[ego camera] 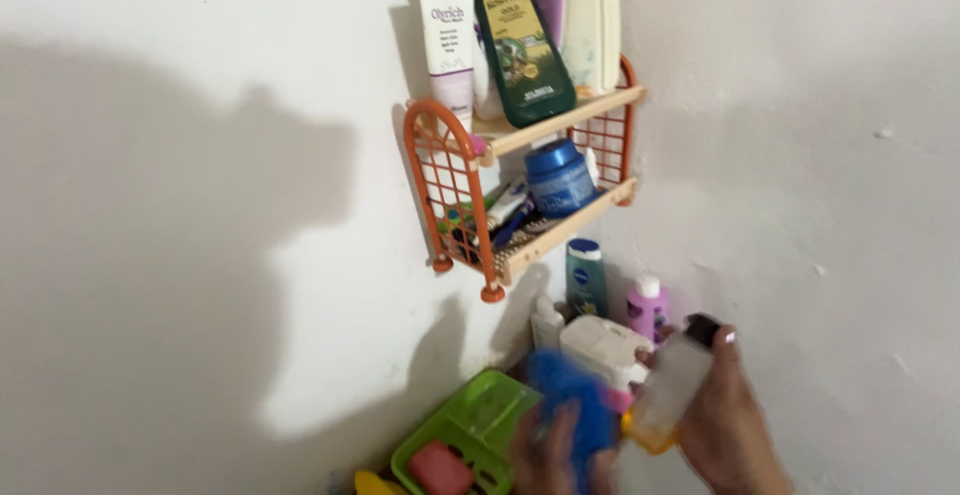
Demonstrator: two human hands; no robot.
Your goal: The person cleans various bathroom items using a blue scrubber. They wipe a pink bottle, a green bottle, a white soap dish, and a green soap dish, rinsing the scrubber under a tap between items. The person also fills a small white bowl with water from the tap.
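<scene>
R hand (pixel 728 417) clamped on clear bottle (pixel 668 393), L hand (pixel 552 455) gripping blue cloth (pixel 568 403) just beside it, below orange wall rack (pixel 447 170); likely wiping step — next needs cloth pressed to bottle.

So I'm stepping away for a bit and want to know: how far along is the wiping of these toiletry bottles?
Looks midway, though blur limits certainty. The two-tier orange shelf is already stocked with tubes, a green bottle and a blue jar. In hand: the right hand holds a pale bottle, the left hand a blue cloth. Left: bottles below the shelf and the green basket.
</scene>
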